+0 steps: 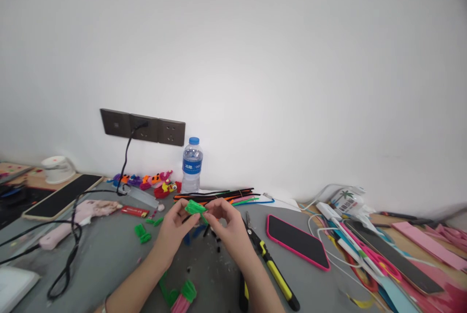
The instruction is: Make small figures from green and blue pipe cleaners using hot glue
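Both hands meet over the grey mat (222,274), pinching a small bent green pipe-cleaner piece (195,207). My left hand (174,229) grips its left side; my right hand (229,221) has thumb and fingertips at its right end. More green fuzzy pieces (142,233) lie left of my left hand. Below, partly behind my left forearm, is a green and pink fuzzy piece (184,298). Just behind the hands rests a bundle of pipe cleaners (222,196). Pliers with yellow and black handles (275,274) lie beside my right forearm, partly covered by it.
A pink glue gun (62,230) with a black cord lies left, near a phone (63,196). Small colourful fuzzy figures (146,181) and a water bottle (192,167) stand by the wall. A pink-cased phone (297,242) and pink scissors (383,264) are right.
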Demonstrator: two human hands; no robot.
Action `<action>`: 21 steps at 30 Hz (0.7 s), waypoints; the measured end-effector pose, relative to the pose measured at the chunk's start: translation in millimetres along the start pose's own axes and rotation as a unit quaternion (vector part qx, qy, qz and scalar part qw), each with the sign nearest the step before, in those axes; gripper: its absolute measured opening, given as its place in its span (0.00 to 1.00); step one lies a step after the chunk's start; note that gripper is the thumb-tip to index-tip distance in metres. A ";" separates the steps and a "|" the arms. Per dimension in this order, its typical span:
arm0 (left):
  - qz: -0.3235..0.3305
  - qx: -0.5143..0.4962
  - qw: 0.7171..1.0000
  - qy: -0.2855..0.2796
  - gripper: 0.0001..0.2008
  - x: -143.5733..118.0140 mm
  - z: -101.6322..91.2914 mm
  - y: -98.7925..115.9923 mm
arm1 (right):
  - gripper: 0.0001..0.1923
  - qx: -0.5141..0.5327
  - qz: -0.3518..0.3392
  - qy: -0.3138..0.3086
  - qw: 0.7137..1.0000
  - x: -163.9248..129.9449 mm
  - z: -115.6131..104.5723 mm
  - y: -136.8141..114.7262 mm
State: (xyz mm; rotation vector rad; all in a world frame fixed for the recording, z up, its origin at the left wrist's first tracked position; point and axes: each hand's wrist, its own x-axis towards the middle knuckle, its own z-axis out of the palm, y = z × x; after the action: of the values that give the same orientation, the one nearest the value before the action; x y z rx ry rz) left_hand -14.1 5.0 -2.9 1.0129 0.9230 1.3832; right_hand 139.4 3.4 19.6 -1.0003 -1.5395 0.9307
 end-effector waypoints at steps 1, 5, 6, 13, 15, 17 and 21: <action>-0.002 0.005 1.000 -0.003 0.14 -0.4 0.3 0.4 | 0.06 -0.004 -0.008 0.003 1.000 0.2 0.0 -0.7; -0.022 0.022 0.999 -0.017 0.15 -1.3 2.0 2.9 | 0.04 -0.013 -0.030 0.009 0.999 0.5 0.0 -2.7; -0.030 0.020 0.999 -0.018 0.16 -1.2 2.2 3.1 | 0.03 -0.017 -0.036 0.012 0.999 0.5 -0.2 -2.9; -0.066 -0.030 0.997 -0.027 0.16 -1.6 3.6 4.2 | 0.04 -0.045 -0.078 0.019 0.996 -0.2 -3.1 -3.0; -0.069 -0.054 0.996 -0.031 0.16 -2.3 4.8 6.3 | 0.06 -0.052 -0.095 0.016 0.994 0.1 -3.7 -3.0; -0.075 -0.067 0.995 -0.029 0.15 -2.8 5.9 8.5 | 0.07 -0.058 -0.114 0.016 0.992 0.7 -3.7 -3.3; -0.085 -0.080 0.993 -0.022 0.15 -2.9 6.8 10.5 | 0.06 -0.066 -0.149 0.020 0.986 1.7 -2.9 -5.0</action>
State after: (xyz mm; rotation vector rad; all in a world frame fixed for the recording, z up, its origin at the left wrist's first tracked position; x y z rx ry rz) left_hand -11.1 1.2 9.0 0.8209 0.8314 1.2669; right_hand 141.4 3.4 25.2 -0.8446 -1.6782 0.6021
